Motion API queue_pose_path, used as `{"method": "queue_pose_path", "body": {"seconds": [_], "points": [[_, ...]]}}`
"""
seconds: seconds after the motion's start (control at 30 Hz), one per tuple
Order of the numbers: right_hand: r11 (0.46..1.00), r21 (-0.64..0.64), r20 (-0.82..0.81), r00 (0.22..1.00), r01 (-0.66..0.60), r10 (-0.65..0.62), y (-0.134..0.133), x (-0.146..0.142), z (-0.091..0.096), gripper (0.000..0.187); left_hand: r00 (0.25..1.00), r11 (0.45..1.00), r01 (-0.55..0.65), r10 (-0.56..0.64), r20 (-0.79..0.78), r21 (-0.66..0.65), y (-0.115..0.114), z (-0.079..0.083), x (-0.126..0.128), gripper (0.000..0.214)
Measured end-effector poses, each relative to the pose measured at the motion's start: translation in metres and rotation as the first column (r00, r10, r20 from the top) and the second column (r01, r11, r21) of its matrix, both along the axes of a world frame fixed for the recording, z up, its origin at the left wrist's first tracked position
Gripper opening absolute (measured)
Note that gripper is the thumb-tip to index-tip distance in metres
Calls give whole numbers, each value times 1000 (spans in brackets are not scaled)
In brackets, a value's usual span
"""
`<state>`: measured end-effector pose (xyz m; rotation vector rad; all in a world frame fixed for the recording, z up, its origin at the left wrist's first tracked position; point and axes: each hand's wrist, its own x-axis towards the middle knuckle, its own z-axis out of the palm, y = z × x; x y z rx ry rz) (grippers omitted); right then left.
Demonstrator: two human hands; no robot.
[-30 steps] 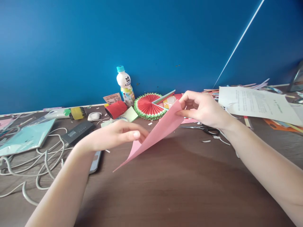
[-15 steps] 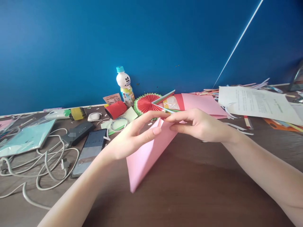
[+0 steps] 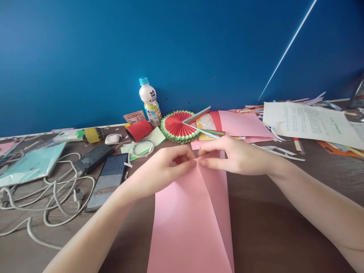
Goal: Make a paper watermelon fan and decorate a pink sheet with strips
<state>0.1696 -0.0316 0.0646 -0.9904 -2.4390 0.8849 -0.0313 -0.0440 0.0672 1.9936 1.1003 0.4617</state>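
A sheet of pink paper [image 3: 187,223] hangs toward me from my two hands, with a diagonal crease running down its right part. My left hand [image 3: 167,167] pinches the top edge between thumb and fingers. Close beside it, my right hand [image 3: 230,157] pinches the same edge, the fingertips of both hands nearly touching. Just behind the hands lies a round pleated paper fan [image 3: 179,127], red inside with a green and white rim and thin paper strips on it.
A drink bottle [image 3: 150,102] stands by the blue wall. To the left are a phone [image 3: 108,182], a black box [image 3: 93,159], looped white cables [image 3: 57,193] and a red paper roll [image 3: 139,131]. Printed sheets [image 3: 309,123], pink paper [image 3: 244,124] and paper strips lie right.
The pink paper has opened from a narrow folded triangle into a broad sheet reaching toward me. Both hands have come slightly lower, and the fan is less covered.
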Motion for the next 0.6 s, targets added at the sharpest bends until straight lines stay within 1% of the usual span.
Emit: {"method": "queue_pose_path", "body": {"seconds": [0.27,0.4,0.6], "points": [[999,-19,-8,1000,-28,28,-1,-1,-7,17,1000,995,21,-21,-2,-98,1,-3,-1,18],[999,-20,-4,1000,-27,27,0,-1,-10,16,1000,992,17,-17,4,-125,2,-3,-1,17],[1000,25,-21,1000,-14,15,-2,-4,-12,16,1000,988,12,-8,28,-152,3,-4,1,17]]}}
